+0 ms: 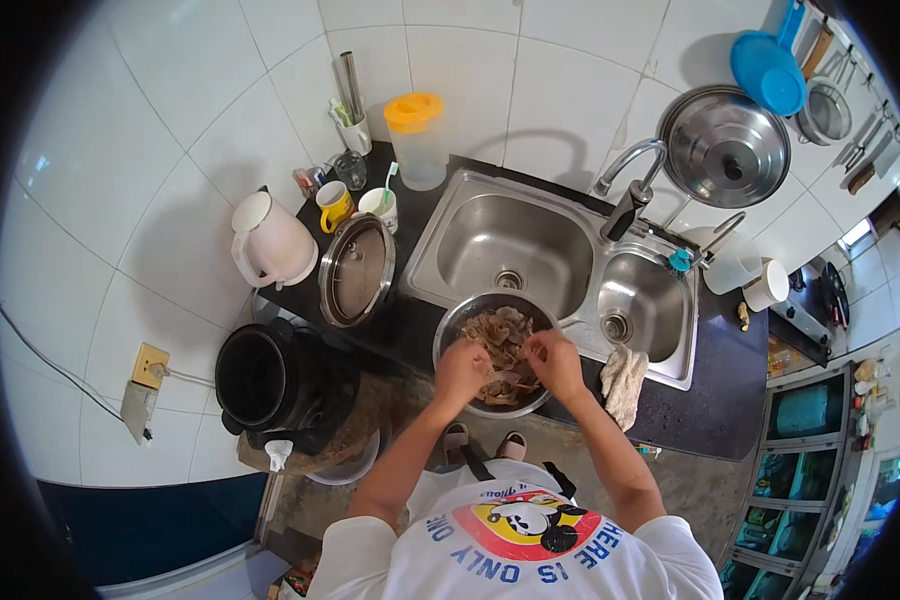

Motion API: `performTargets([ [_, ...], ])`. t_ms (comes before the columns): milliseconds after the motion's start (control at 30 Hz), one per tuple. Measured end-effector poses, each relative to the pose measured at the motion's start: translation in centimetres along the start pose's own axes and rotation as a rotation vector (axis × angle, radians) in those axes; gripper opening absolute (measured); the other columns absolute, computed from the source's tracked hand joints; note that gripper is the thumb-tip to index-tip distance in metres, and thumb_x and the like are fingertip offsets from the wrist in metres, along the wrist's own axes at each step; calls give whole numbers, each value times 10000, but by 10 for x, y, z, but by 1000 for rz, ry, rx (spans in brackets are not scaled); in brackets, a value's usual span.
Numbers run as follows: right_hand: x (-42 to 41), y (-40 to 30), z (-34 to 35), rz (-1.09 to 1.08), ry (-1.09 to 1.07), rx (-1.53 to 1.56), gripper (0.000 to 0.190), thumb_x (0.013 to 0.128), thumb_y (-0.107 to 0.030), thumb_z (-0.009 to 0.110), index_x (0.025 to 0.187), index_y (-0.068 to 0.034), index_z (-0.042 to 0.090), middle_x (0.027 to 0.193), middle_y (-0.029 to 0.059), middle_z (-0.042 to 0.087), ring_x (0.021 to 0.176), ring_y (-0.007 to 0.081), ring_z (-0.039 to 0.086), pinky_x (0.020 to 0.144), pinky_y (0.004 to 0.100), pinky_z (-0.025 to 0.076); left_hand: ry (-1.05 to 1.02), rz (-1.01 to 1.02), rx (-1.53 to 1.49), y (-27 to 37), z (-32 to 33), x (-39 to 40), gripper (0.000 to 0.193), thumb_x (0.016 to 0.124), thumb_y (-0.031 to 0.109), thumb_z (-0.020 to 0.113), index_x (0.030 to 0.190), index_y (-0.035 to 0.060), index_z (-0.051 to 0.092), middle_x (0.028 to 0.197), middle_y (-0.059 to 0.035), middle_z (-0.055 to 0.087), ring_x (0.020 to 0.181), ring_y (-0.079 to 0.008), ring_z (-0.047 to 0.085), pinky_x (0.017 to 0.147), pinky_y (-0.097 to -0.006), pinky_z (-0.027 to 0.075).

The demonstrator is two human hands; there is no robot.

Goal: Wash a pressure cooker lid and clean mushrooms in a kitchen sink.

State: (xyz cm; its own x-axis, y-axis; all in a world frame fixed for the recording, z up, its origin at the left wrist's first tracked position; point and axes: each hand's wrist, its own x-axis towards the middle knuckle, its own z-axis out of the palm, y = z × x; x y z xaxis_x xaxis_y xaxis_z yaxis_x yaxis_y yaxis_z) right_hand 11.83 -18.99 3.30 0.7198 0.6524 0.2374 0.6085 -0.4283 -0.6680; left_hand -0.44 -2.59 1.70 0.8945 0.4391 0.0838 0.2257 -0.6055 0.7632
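Observation:
A round stainless steel bowl (444, 334) sits at the front edge of the double sink, partly over the larger basin. Brown, ruffled food pieces (499, 334), which look like mushrooms, fill much of it. My left hand (461, 375) is over the left side of the bowl with its fingers curled in towards the food. Opposite it, my right hand (556, 364) bends its fingertips together above the right side. Whether either hand pinches a piece is too small to make out.
The stainless sink (514, 225) has a curved faucet (634, 184) behind it. A cloth (624, 386) hangs over the counter's front edge. Left are a metal pot lid (357, 270), an electric kettle (274, 240), a yellow-lidded pitcher (418, 146) and an open black electric cooker (255, 382).

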Motion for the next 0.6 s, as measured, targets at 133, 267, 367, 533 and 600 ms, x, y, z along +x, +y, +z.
performTargets([
  [133,-24,0,9,-31,-181,1,198,725,-73,715,908,-22,659,789,129,615,667,248,627,650,344,515,-134,71,326,14,25,-16,191,663,111,753,812,27,670,975,-166,572,1009,-332,552,791,-427,489],
  [267,-28,0,9,-8,-171,31,215,728,-54,720,928,-9,655,817,133,619,679,237,639,647,324,518,-105,78,368,2,32,-12,171,679,109,744,812,26,675,955,-164,580,998,-327,562,797,-426,485],
  [367,-31,-2,0,80,-161,198,285,733,-37,732,1003,-4,645,861,121,623,749,200,648,660,298,518,-67,78,159,1,19,-9,110,736,142,696,765,38,671,824,-155,607,840,-343,596,698,-428,491],
  [533,-27,-5,5,242,-177,809,421,832,-78,705,1221,-28,551,940,35,619,837,124,621,658,235,510,-188,-65,-231,14,-2,5,140,790,115,678,833,-16,652,684,-131,622,632,-222,580,595,-338,449],
  [600,-23,-2,4,264,-258,836,412,852,-91,690,1232,-31,542,939,29,620,830,115,618,653,226,507,-205,-69,-308,20,-5,6,148,796,96,682,860,-34,652,652,-86,617,590,-125,547,575,-298,443],
])
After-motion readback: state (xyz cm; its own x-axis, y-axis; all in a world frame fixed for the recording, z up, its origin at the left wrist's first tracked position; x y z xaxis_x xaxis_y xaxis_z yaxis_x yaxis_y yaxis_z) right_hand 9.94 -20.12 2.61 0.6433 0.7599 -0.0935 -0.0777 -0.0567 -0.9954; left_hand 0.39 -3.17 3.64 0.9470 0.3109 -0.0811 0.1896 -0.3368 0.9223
